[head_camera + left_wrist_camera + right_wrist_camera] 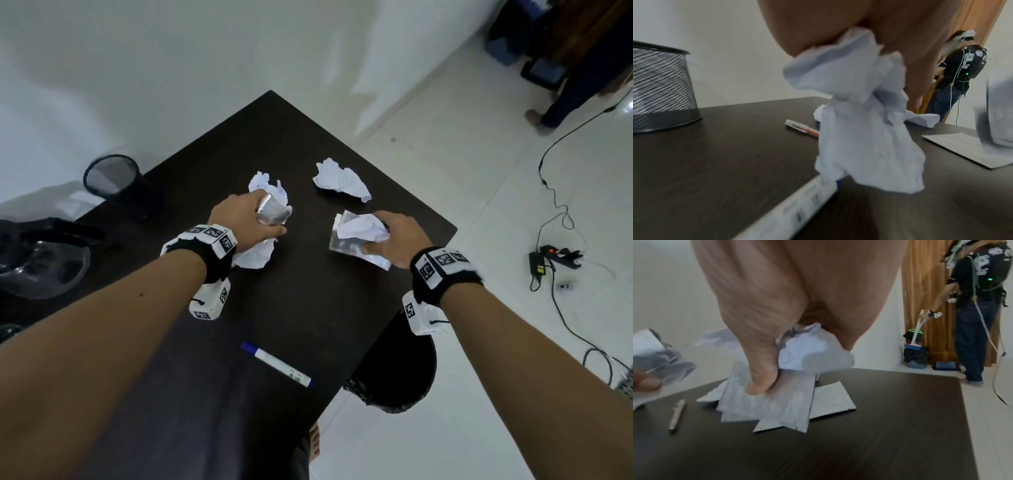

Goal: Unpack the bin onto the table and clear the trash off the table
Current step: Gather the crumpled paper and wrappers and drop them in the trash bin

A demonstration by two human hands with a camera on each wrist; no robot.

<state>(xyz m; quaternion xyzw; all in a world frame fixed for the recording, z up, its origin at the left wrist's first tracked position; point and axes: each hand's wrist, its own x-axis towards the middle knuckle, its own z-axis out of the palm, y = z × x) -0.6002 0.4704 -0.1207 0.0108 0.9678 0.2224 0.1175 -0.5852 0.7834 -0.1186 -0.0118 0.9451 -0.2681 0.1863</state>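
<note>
On the dark table (301, 308) my left hand (253, 219) grips a silver foil wrapper (274, 212) together with a crumpled white paper (859, 121) that hangs below the palm. My right hand (387, 236) grips another crumpled paper (359, 228) and pinches several flat foil wrappers (772, 402) against it with the thumb. One more foil wrapper (830, 400) lies flat under them. Two loose crumpled papers lie farther back, one (339, 180) at the right and one (263, 183) behind my left hand. The black-lined trash bin (394, 370) stands on the floor by the table's right edge.
A blue-capped white marker (275, 365) lies near the table's front. A black mesh cup (111, 174) stands at the back left corner. A red pen (801, 127) and a silver pen (677, 413) lie on the table. A glass bowl (37, 267) sits at the left. Another person (978, 313) stands by the wooden door.
</note>
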